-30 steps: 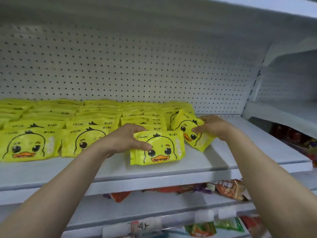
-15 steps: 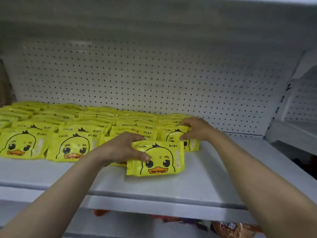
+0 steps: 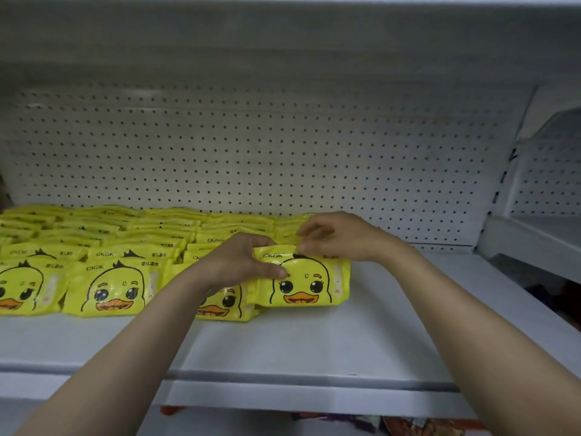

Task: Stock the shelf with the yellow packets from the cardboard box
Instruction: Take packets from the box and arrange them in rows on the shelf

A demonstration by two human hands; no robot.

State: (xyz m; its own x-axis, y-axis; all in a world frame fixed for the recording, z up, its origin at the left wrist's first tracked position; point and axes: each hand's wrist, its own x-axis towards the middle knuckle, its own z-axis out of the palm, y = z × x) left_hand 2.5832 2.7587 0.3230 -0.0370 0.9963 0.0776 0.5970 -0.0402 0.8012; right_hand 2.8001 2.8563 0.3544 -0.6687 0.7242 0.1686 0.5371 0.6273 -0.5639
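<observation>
Head view: both hands [image 3: 239,262] grip yellow packet [image 3: 309,283].

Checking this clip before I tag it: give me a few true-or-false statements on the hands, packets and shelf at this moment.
1. Both hands hold the same front packet. True: the left hand grips its left end and the right hand pinches its top edge.
2. The packets fill the shelf from end to end. False: its right part is bare.
3. The back wall is perforated. True.
4. The cardboard box sits on the shelf. False: no box is in view.
5. The held packet shows its plain back. False: its duck face points at the camera.
</observation>
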